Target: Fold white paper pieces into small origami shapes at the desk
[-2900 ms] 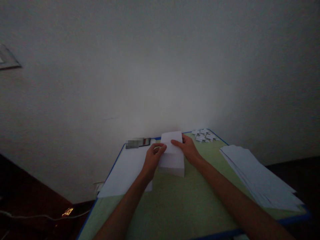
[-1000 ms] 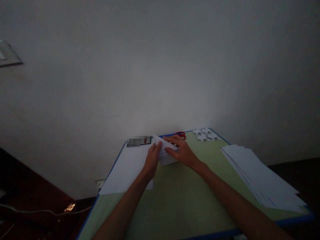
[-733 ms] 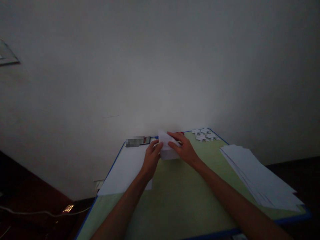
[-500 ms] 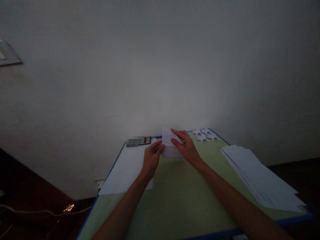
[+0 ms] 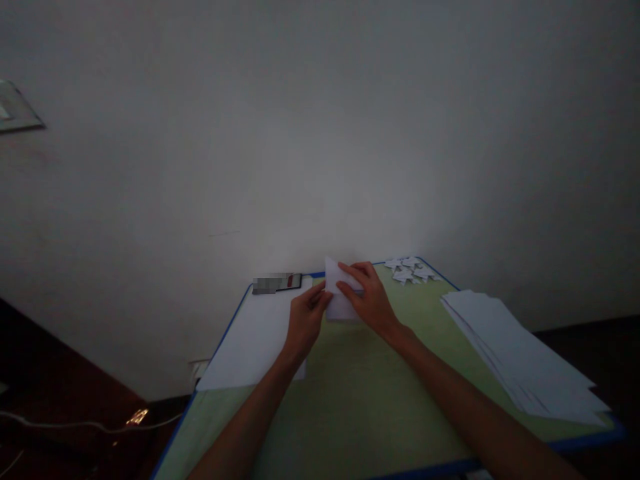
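Observation:
Between my two hands is a small folded sheet of white paper [image 5: 342,308], raised a little above the green table [image 5: 365,413]. My left hand [image 5: 306,317] pinches its left edge between thumb and fingers. From the right, my right hand [image 5: 370,297] grips it, thumb and forefinger lying across the front face. A horizontal crease or layer edge crosses the paper's middle. Its right side and back are hidden behind my right hand.
A large white sheet [image 5: 245,347] lies at left, a phone [image 5: 280,283] at its far end. Several folded paper pieces [image 5: 411,269] sit at the far right corner. A stack of white paper [image 5: 520,353] lies along the right edge. Behind the table stands a wall [image 5: 320,133].
The folded paper has shifted slightly down, and its top now looks more pointed. My right thumb and forefinger have slid a little left across it.

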Available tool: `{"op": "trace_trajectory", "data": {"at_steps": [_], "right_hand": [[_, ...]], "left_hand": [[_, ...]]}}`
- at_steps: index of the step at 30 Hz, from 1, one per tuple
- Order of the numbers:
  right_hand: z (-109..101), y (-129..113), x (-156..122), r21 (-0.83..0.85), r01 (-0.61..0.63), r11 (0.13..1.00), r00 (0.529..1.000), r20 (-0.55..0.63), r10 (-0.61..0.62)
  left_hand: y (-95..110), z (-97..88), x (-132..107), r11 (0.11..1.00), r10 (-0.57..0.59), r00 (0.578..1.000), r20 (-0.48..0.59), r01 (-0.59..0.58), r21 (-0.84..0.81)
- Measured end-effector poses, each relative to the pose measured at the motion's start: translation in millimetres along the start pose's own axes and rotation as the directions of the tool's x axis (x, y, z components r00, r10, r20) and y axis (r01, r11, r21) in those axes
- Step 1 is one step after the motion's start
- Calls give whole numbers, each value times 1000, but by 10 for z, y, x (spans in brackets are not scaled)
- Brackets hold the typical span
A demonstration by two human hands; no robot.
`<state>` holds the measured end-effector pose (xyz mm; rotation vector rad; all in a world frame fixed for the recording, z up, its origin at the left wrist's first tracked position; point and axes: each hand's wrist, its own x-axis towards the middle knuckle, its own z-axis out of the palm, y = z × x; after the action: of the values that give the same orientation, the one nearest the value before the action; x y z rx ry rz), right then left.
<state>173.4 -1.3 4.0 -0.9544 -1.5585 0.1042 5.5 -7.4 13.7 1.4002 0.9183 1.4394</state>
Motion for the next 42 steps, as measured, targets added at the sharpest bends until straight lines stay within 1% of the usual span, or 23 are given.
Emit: {"op": "trace_trajectory", "data": {"at_steps": [4,8,10,13,15,18,21,25,28,31,34,37,39,42], "right_hand": [[-7,-36,-16,-20,13,1000,999,40,-12],[-9,-47,-14,69,-11,998,998,69,6],[-10,-30,3,142,-89,986,995,63,81],[-19,26,43,234,-232,944,973,74,220],[-33,70,67,256,-272,928,962,101,254],[-63,129,85,244,-277,929,960,108,258],[-88,170,90,206,-264,942,964,86,251],[-106,181,92,165,-212,963,977,49,206],[-122,148,91,121,-156,980,988,-2,157],[-131,97,85,88,-107,990,994,-17,109],[-118,55,68,87,-11,996,1000,-2,11],[-93,30,40,125,82,989,994,59,-90],[-79,23,24,141,85,986,990,101,-100],[-67,27,21,139,71,988,991,106,-86]], "left_hand": [[40,25,-20,999,-24,1000,-2,24,-30],[48,23,-19,993,-49,999,-13,47,-105],[48,16,-13,992,-51,998,-36,47,-120],[52,12,-6,994,-46,996,-78,37,-106],[54,16,-5,995,-46,994,-99,37,-95],[51,20,-6,996,-47,991,-124,37,-81],[44,15,-3,997,-39,987,-153,28,-73],[32,6,9,997,-37,984,-174,25,-74],[26,10,14,993,-76,984,-162,61,-99],[31,21,8,989,-112,985,-133,98,-111],[44,29,1,991,-111,987,-119,102,-84],[54,30,1,991,-103,988,-114,93,-93],[53,27,2,991,-97,989,-111,85,-106],[41,21,2,989,-81,993,-83,70,-127]]}}
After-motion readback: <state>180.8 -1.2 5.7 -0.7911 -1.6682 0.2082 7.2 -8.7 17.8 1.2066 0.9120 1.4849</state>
